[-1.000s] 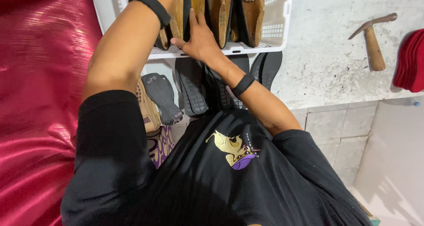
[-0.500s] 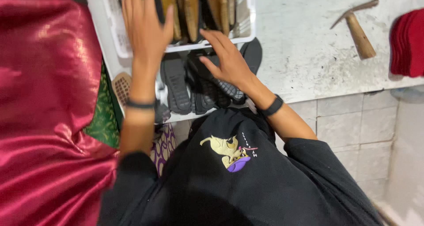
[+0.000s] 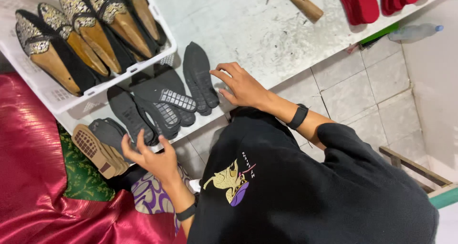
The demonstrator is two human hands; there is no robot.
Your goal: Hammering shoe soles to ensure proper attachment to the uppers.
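Several black rubber soles (image 3: 157, 101) lie spread on the white worktop (image 3: 248, 29) in front of me. My right hand (image 3: 241, 84) hovers with fingers apart, its tips next to one upright black sole (image 3: 200, 77), holding nothing. My left hand (image 3: 152, 158) is open at the worktop's near edge, fingers spread just below the black soles. A stack of tan soles (image 3: 98, 151) lies to its left. Both wrists wear black bands.
A white plastic basket (image 3: 52, 98) at the upper left holds several patterned shoes on wooden lasts (image 3: 90, 34). A hammer handle (image 3: 300, 3) and red insoles (image 3: 362, 0) lie at the back. A clear bottle (image 3: 412, 31) sits under the worktop. Red satin cloth (image 3: 28, 177) fills the lower left.
Both hands have come down out of the basket. The left dropped to the worktop's near edge, and the right moved onto the spread of black soles. The view has shifted.
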